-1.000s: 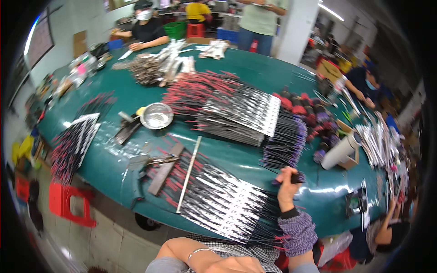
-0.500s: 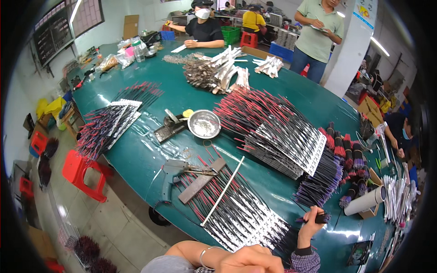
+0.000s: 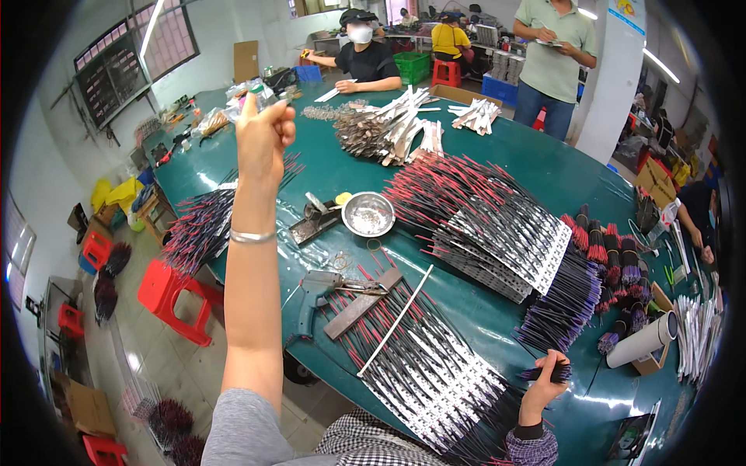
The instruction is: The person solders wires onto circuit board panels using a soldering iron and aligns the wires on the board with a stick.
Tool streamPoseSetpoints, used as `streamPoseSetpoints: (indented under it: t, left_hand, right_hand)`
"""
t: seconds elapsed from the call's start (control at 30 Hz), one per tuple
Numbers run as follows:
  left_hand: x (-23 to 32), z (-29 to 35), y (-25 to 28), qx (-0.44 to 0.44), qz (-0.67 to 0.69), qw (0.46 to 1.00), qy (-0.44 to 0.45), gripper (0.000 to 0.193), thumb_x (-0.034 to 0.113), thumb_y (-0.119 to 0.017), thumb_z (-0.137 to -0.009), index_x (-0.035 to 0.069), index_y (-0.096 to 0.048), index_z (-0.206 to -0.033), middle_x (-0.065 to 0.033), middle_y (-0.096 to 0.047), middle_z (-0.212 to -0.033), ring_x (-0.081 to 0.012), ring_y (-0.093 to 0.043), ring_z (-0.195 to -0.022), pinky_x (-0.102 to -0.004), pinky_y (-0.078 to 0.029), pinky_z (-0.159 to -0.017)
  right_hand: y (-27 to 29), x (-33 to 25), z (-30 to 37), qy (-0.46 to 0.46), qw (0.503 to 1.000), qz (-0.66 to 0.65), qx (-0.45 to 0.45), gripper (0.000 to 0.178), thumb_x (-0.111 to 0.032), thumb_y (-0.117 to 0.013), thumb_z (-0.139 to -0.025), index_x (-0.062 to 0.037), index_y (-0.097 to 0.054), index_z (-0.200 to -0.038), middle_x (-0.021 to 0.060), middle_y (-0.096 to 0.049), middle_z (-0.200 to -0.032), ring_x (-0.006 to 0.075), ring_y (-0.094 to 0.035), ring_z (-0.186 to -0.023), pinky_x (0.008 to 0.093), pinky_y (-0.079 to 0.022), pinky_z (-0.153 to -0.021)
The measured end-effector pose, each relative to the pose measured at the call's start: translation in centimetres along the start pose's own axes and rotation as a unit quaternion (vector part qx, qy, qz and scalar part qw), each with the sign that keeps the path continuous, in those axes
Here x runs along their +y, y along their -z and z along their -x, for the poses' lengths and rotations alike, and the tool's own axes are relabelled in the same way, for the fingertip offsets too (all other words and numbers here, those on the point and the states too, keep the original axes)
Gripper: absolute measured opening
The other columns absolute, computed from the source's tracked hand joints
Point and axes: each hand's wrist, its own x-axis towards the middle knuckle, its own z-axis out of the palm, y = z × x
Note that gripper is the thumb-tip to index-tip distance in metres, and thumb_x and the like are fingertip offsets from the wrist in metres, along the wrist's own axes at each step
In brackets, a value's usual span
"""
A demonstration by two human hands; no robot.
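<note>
Your right hand [image 3: 544, 391] is closed around a small bundle of purple-tipped wires [image 3: 555, 373], which sticks out from the fingers on both sides. Your left hand [image 3: 263, 147] is raised well apart from it, toward ten o'clock, with its fingers curled in; you cannot tell from here whether anything is pinched between them.

The patterned sheet laid with black wires [image 3: 451, 388] lies at nine o'clock from your right hand, its near edge just beside your wrist, and toward five o'clock from your left, well apart. At twelve o'clock from your right hand, close by, is the loose pile of purple-tipped wires [image 3: 561, 314]. Between eleven and twelve, farther off, is the stack of wired sheets [image 3: 505, 241]; the white roll [image 3: 641, 340] is at two.

A thin white strip [image 3: 398, 321] lies across the wires at ten o'clock from your right hand. From your left, the metal bowl [image 3: 368, 214] is at four, and the glue gun [image 3: 315, 291] between five and six, beside a dark bar [image 3: 364, 303].
</note>
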Motion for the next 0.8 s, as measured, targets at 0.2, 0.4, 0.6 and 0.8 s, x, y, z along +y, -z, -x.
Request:
streamPoseSetpoints:
  t: [0.2, 0.4, 0.6, 0.8]
  left_hand:
    - [-2.8, 18.6, -1.3, -0.286, -0.069, 0.947, 0.128, 0.042, 0.011, -0.068, -0.092, -0.001, -0.062, -0.132, -0.0055, -0.069, -0.077, -0.008, -0.058, -0.052, -0.0216, -0.045, -0.048]
    - [-6.7, 31.8, 1.5, -0.361, -0.007, 0.86, 0.361, 0.029, 0.013, -0.061, -0.101, 0.0, -0.067, -0.126, -0.0009, -0.067, -0.083, -0.0044, -0.056, -0.061, -0.0206, -0.045, -0.055]
    - [-6.5, 33.2, 4.6, -0.268, -0.04, 0.897, 0.348, 0.023, 0.007, -0.061, -0.101, -0.003, -0.069, -0.12, -0.0029, -0.068, -0.085, -0.0039, -0.056, -0.063, -0.0201, -0.045, -0.056]
    - [-8.1, 30.8, 9.2, -0.144, -0.206, 0.951, 0.182, 0.018, 0.003, -0.059, -0.099, -0.004, -0.07, -0.112, -0.0046, -0.068, -0.081, -0.0049, -0.056, -0.06, -0.0204, -0.045, -0.054]
  right_hand:
    - [0.9, -0.1, -0.1, -0.035, 0.999, -0.008, -0.027, 0.013, -0.01, -0.06, -0.103, 0.0001, -0.063, -0.096, 0.0005, -0.054, -0.068, 0.0078, -0.052, -0.063, 0.025, -0.043, -0.062]
    - [1.1, -0.2, 0.0, 0.007, 0.997, -0.076, 0.0, 0.015, -0.013, -0.061, -0.103, 0.001, -0.062, -0.096, 0.0012, -0.055, -0.069, 0.0081, -0.052, -0.061, 0.0256, -0.044, -0.06]
    - [1.2, -0.6, -0.7, -0.023, 0.998, -0.066, 0.0, 0.021, -0.018, -0.063, -0.103, -0.0004, -0.06, -0.092, 0.001, -0.052, -0.068, 0.0072, -0.045, -0.052, 0.0256, -0.038, -0.05]
    - [4.9, -5.3, -3.0, -0.018, 0.999, -0.009, 0.039, 0.022, -0.018, -0.062, -0.104, -0.0021, -0.058, -0.089, 0.0, -0.054, -0.07, 0.006, -0.043, -0.052, 0.0274, -0.034, -0.046]
